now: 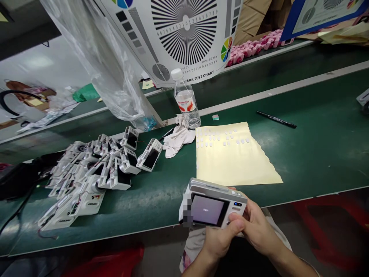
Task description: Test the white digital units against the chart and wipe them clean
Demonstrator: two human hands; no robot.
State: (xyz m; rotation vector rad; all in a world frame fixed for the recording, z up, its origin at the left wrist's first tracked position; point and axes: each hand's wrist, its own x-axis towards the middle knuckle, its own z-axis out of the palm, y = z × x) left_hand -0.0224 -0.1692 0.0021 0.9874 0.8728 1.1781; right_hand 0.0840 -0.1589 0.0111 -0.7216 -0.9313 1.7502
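The left hand [219,242] and right hand [256,227] are bare and gloveless, as are the left forearm [198,269] and right forearm [285,257]. Beneath them lies a pale cloth garment [194,250] with faint pink print, its fabric soft and creased. Between its edges shows dark clothing [245,259], too shadowed to make out.

We worked at a green bench [317,154], with a heap of camera bodies [86,181] near its left end, a sticker sheet [230,157] mid-bench, and a cloth [177,138], bottle [186,104] and pen [276,119] toward the far edge.
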